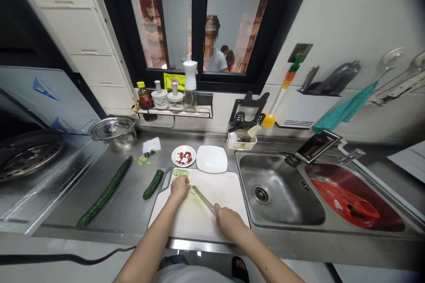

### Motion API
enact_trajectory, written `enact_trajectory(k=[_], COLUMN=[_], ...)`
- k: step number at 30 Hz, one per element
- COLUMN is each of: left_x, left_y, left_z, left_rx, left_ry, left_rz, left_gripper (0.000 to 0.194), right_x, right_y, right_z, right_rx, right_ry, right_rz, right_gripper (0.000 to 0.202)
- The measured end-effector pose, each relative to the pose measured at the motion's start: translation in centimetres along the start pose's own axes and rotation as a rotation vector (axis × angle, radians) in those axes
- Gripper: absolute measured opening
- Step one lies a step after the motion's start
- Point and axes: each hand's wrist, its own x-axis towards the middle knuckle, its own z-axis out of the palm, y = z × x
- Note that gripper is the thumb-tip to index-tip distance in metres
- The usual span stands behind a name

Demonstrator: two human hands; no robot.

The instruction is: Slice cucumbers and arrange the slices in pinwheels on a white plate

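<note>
My right hand [229, 222] is closed round the handle of a knife [205, 200], its blade pointing up and left over the white cutting board [212, 225]. Near the blade's tip lies a cucumber slice [193, 190]. My left hand [180, 187] rests on the board's upper left part with its fingers drawn together beside the slices; what they hold, if anything, is hidden. Just above it sits a row of cucumber slices [181, 172]. Behind the board are a small plate with red pieces [183, 156] and a white square plate [211, 159].
Left of the board lie a short cucumber [153, 184], a long cucumber [105, 192] and cucumber scraps [144, 159]. A steel pot [114, 132] stands farther back. At right is a sink [282, 190], then a second basin with a red bag [348, 205].
</note>
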Motion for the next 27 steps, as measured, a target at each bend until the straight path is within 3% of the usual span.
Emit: enact_trajectory(k=[27], left_x=[0.0], left_y=[-0.1], left_z=[-0.1], left_rx=[0.009], left_ry=[-0.015], left_rz=[0.000], left_gripper=[0.009], right_x=[-0.7], right_y=[0.6], right_z=[0.6], right_rx=[0.030], right_ry=[-0.017], right_rz=[0.028], right_gripper=[0.040])
